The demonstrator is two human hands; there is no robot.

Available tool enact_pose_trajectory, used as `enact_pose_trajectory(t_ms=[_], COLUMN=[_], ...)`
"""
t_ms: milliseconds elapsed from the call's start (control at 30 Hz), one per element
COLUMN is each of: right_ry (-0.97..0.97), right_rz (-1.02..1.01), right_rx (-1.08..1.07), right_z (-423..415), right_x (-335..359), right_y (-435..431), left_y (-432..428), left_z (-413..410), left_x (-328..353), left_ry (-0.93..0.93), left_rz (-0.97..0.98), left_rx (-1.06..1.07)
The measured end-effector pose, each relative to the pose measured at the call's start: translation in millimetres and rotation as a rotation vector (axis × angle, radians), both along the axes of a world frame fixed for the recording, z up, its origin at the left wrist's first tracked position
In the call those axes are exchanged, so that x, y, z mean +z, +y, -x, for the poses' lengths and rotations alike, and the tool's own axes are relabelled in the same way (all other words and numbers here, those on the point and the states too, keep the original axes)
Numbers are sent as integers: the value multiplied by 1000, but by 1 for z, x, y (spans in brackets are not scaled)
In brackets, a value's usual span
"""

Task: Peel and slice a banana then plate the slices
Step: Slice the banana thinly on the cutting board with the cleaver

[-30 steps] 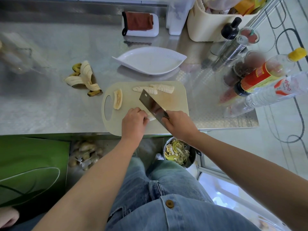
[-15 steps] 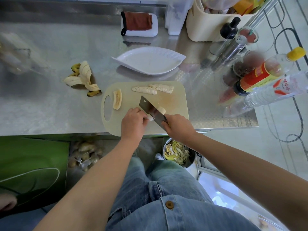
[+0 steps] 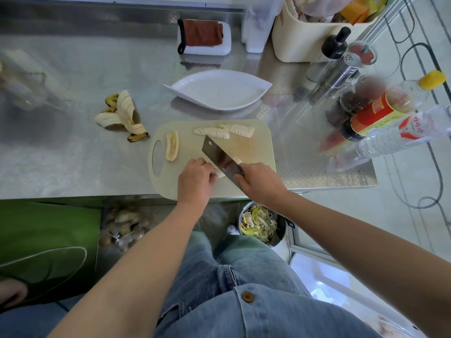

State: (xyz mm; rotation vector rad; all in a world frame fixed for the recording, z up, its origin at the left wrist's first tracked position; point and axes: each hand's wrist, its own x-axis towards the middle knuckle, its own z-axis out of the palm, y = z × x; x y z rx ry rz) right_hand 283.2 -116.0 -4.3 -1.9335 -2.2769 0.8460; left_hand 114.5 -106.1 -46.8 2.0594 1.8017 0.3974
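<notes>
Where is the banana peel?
In the head view, the peel lies on the steel counter, to the left of the board and the white plate.

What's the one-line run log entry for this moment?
step: slicing | left hand: holds banana piece on cutting board | right hand: grips cleaver | plate: no slices yet
</notes>
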Motion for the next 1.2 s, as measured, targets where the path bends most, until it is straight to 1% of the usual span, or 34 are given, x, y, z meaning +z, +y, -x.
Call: enact_pose_trajectory(t_ms=[167,267,567,667,900,1067,1200], right_ry=[-36,-55,25,8,-20,-88,-83], right_rz=[45,37,-48,-47,-29,-7,14], right_rx=[-7,-5,-26,13,27,52,27], right_z=[-1,-1,-3,-2,0,5,5], right_x=[-7,-12,-5,-1,-3,-6,-8], right_y=[-1,-4,-3,0,-1,-4,-3], left_y=[0,0,0,0,0,1,0], left_z=[0,0,2,3,1,0,4], left_x=[-1,1,0,1,1,1,1], left_ry=[-2,-7,-21,-19,-30,-17,-40], left_rz=[-1,-3,-8,-4,-1,9,2], left_rx=[6,6,-7,-8,0,0,-16])
